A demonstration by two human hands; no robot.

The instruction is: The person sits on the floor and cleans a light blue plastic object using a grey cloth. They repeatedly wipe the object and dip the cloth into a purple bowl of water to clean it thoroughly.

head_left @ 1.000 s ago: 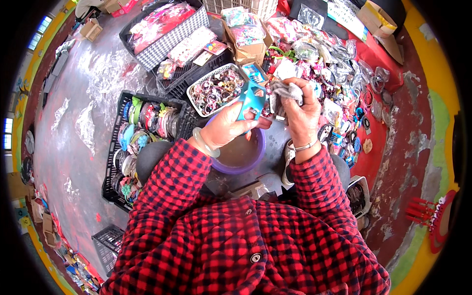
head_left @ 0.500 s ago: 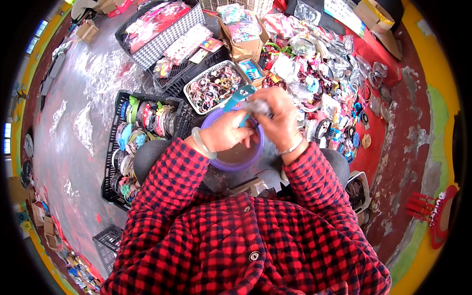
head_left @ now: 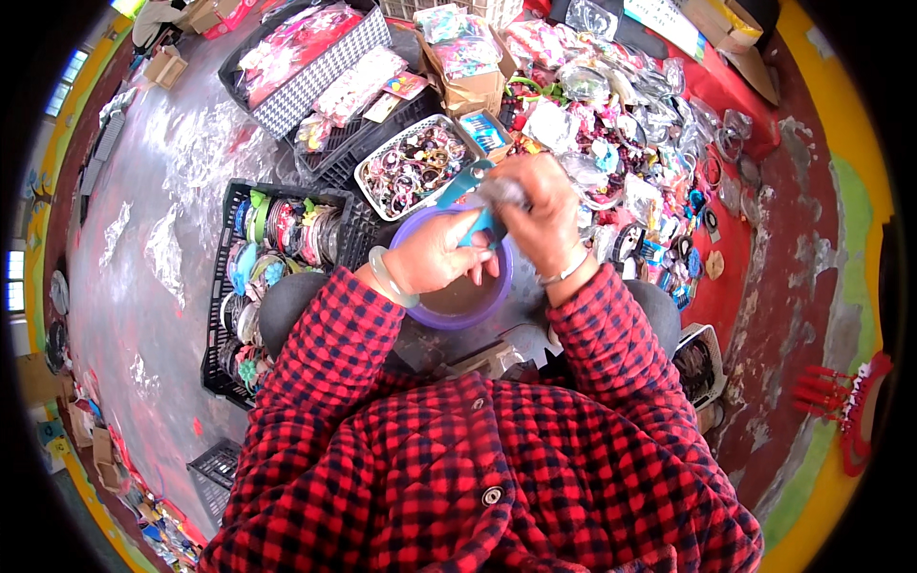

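My left hand (head_left: pixel 427 256) is closed around a wide teal band (head_left: pixel 465 181), which looks like a plastic headband; its far end sticks out past my fingers. My right hand (head_left: pixel 543 215) presses a greyish wad (head_left: pixel 506 194), perhaps a cloth, against the band. The wad is blurred, and my fingers cover part of it. Both hands are over a purple basin (head_left: pixel 458 323) that contains murky, brownish liquid. The fingertips of my left hand hang above the liquid.
On the left stands a black crate (head_left: pixel 218 372) of headbands. Beyond the basin sit a white basket (head_left: pixel 374 196) of hair ties and a cardboard box (head_left: pixel 475 94). A heap of bagged accessories (head_left: pixel 621 124) spreads across red sheeting to the right. A small basket (head_left: pixel 714 374) is beside my right knee.
My right hand and the wad have shifted slightly along the teal band. The band has tilted a little between my hands, and my left hand keeps its hold.
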